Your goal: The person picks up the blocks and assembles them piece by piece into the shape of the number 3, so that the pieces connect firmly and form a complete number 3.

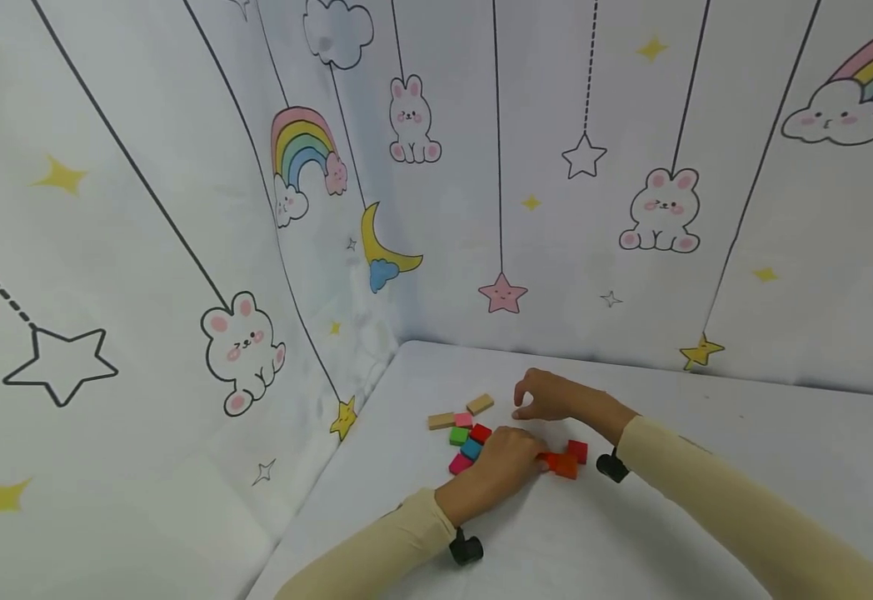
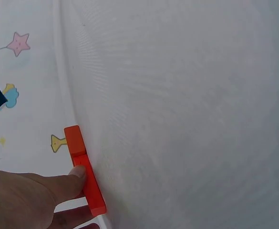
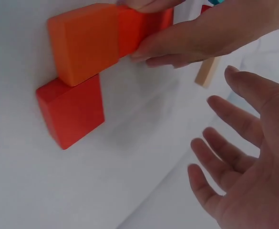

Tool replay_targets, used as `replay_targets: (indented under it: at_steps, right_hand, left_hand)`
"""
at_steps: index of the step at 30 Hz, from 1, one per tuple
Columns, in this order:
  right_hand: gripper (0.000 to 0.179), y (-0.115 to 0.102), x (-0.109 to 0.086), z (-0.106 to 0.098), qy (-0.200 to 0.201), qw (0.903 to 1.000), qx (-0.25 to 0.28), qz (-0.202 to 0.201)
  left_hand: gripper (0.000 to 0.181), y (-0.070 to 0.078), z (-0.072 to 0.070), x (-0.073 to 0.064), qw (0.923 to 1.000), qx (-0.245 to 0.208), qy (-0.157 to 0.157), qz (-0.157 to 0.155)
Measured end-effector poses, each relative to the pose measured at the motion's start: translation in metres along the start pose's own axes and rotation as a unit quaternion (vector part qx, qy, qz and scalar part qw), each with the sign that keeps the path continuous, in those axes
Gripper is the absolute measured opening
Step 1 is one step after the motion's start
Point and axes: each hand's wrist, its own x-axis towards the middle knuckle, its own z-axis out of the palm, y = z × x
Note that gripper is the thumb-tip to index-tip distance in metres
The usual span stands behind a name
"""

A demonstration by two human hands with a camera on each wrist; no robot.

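Observation:
My left hand (image 1: 504, 462) pinches a bright red block (image 2: 91, 188) between thumb and fingers. One end of that block meets an orange block (image 3: 87, 45). A darker red block (image 3: 75, 112) lies at a corner of the orange one, so the three form a short bent line on the table. My right hand (image 1: 552, 396) is just beyond them, its fingers spread and loosely bent with nothing in them, as the right wrist view (image 3: 268, 152) shows. In the left wrist view, the left thumb (image 2: 72, 183) presses on the red block's side.
Left of my left hand lies a cluster of blocks: green (image 1: 459, 436), blue (image 1: 471, 449), dark pink (image 1: 460, 463), red (image 1: 480, 432) and light pink (image 1: 463, 420). Two wooden blocks (image 1: 441, 421) lie behind it. A patterned cloth wall (image 1: 451, 217) borders the white table (image 1: 631, 542).

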Motion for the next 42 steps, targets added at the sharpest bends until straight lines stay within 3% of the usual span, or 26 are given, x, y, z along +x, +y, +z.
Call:
replay_targets:
  at_steps: [13, 20, 27, 31, 35, 42]
  right_hand:
    - [0.022, -0.034, 0.031, -0.007, -0.083, 0.9948, -0.042, 0.041]
    - [0.029, -0.051, 0.044, -0.010, -0.104, 0.9901, -0.054, 0.077]
    - [0.035, -0.059, 0.058, -0.007, -0.120, 0.9841, -0.062, 0.115]
    - [0.038, -0.060, 0.065, -0.005, -0.130, 0.9814, -0.069, 0.123]
    - [0.040, -0.060, 0.072, -0.002, -0.139, 0.9795, -0.082, 0.121]
    - [0.048, -0.064, 0.082, 0.005, -0.157, 0.9750, -0.105, 0.117]
  left_hand:
    - [0.023, -0.001, -0.003, -0.003, 0.9998, -0.017, -0.009, -0.003]
    - [0.021, 0.000, -0.004, -0.002, 0.9996, 0.020, -0.018, 0.000]
    - [0.025, 0.003, -0.008, -0.001, 0.9977, 0.037, -0.041, -0.038]
    - [0.028, 0.004, -0.009, 0.001, 0.9952, 0.057, -0.057, -0.055]
    - [0.033, 0.003, -0.008, 0.001, 0.9934, 0.075, -0.071, -0.050]
    - [0.037, 0.000, -0.006, 0.000, 0.9954, 0.044, -0.073, -0.044]
